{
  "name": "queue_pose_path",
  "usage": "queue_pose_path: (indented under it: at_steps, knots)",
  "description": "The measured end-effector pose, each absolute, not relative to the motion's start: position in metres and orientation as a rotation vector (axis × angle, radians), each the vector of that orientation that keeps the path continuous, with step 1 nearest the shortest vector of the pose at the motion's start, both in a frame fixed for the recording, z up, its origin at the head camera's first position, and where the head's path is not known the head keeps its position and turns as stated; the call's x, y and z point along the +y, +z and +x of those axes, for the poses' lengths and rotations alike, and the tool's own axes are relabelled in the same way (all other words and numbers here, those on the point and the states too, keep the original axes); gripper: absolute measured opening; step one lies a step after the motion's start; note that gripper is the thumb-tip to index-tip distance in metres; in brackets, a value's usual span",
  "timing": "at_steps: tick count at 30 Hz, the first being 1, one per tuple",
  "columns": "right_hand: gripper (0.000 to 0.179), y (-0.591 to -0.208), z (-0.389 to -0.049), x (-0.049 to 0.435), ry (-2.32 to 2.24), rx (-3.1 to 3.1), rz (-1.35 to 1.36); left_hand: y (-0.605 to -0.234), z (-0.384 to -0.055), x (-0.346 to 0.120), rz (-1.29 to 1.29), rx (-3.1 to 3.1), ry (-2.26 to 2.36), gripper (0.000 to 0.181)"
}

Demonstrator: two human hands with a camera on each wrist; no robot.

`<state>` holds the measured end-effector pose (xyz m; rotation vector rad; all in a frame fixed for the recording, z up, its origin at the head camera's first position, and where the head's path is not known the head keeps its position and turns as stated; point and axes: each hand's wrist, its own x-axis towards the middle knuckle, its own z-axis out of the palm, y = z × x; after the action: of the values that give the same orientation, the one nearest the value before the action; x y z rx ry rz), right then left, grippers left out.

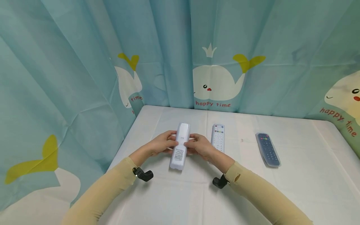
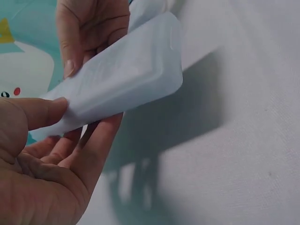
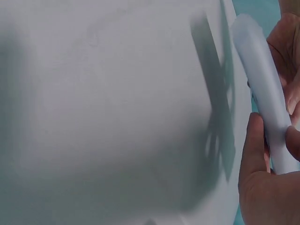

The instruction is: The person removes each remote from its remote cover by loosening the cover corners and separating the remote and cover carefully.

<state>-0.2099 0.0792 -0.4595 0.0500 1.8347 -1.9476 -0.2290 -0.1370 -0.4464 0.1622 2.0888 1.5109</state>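
Note:
A white remote control [image 1: 180, 147] in a translucent cover is held above the table, its labelled back facing up. My left hand [image 1: 161, 143] grips its left side, thumb on top and fingers underneath. From the other side my right hand [image 1: 200, 146] pinches it between thumb and fingers. In the left wrist view one rounded end of the covered remote [image 2: 126, 70] points away from the left hand [image 2: 51, 164], over its shadow. The right wrist view shows the remote [image 3: 262, 79] edge-on, with the right hand [image 3: 272, 187] round its lower part.
Just right of my right hand lies a second white remote [image 1: 218, 134], buttons up and partly hidden by that hand. Farther right lies a dark blue remote [image 1: 268, 150] in a clear cover. A blue whale-print curtain [image 1: 174, 62] borders the white table [image 1: 174, 200] at the back and left.

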Motion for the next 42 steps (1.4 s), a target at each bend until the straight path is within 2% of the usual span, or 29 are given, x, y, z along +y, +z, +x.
queue_pose_path:
  at_steps: [42]
  knots:
    - [0.048, -0.434, -0.232, 0.080, -1.860, 2.374, -0.289, -0.433, -0.247, -0.126, 0.425, 2.292, 1.739, 0.053]
